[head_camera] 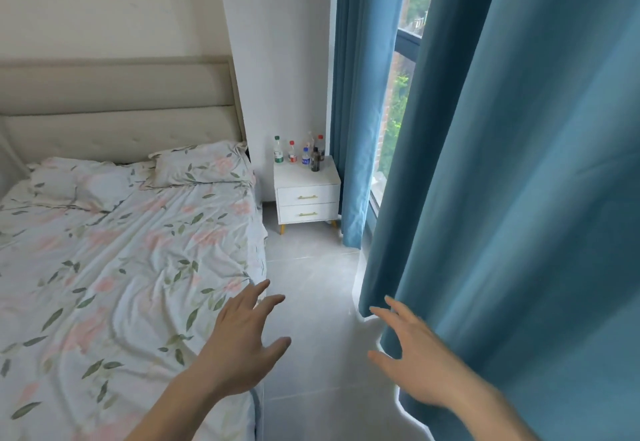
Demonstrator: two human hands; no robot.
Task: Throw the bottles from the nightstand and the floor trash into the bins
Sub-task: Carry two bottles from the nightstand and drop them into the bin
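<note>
Several plastic bottles (pixel 300 153) stand upright on a white two-drawer nightstand (pixel 307 194) in the far corner between the bed and the curtain. One has a green cap (pixel 278 150), two have red caps, one a blue label, and a dark bottle (pixel 315 160) stands nearest the front. My left hand (pixel 242 340) reaches forward over the bed's corner with fingers spread, holding nothing. My right hand (pixel 412 354) is stretched out in front of the curtain, fingers spread and empty. Both hands are far short of the nightstand. No bin or floor trash is in view.
A bed (pixel 121 267) with a floral sheet and pillows fills the left. Blue curtains (pixel 519 198) hang on the right beside a window (pixel 398 111). A narrow strip of grey tiled floor (pixel 311 302) runs between bed and curtain to the nightstand.
</note>
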